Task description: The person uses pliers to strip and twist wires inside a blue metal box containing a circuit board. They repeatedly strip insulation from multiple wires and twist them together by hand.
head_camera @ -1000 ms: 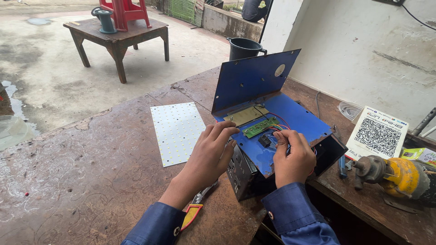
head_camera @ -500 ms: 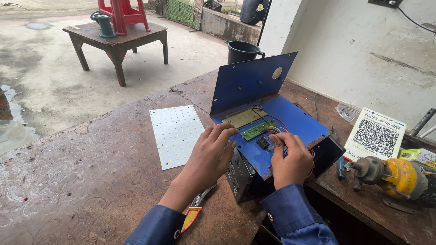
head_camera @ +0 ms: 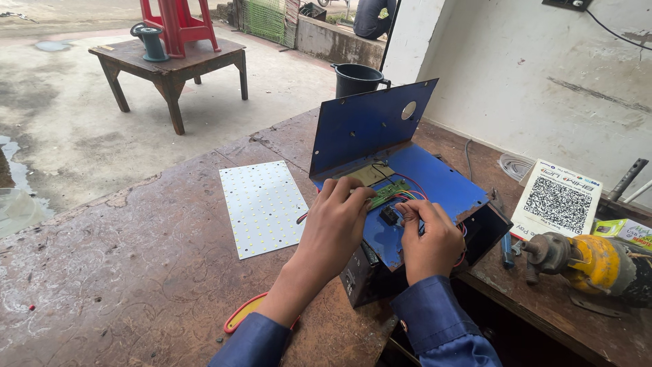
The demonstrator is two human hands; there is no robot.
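Observation:
A blue metal panel (head_camera: 441, 183) lies tilted over a black box (head_camera: 363, 275) on the workbench, its bent-up blue flap (head_camera: 367, 126) standing behind. A green circuit board (head_camera: 388, 192) with coloured wires and a small black part (head_camera: 389, 215) sit on the panel. My left hand (head_camera: 337, 228) rests on the panel's left edge, fingers touching the circuit board. My right hand (head_camera: 429, 239) is curled beside the black part, fingertips pinched at the wires there; what they grip is too small to make out.
A white LED panel (head_camera: 263, 206) lies flat to the left. Red-handled pliers (head_camera: 239, 321) lie under my left arm. At right are a yellow power tool (head_camera: 598, 261), a white printed card (head_camera: 558, 200) and a blue-handled tool (head_camera: 508, 250). Beyond the worn bench (head_camera: 122, 272): a wooden table (head_camera: 178, 62), black bucket (head_camera: 356, 78).
Both hands have shifted only slightly over the panel; my right fingers stay pinched by the black part. The view has tilted a little.

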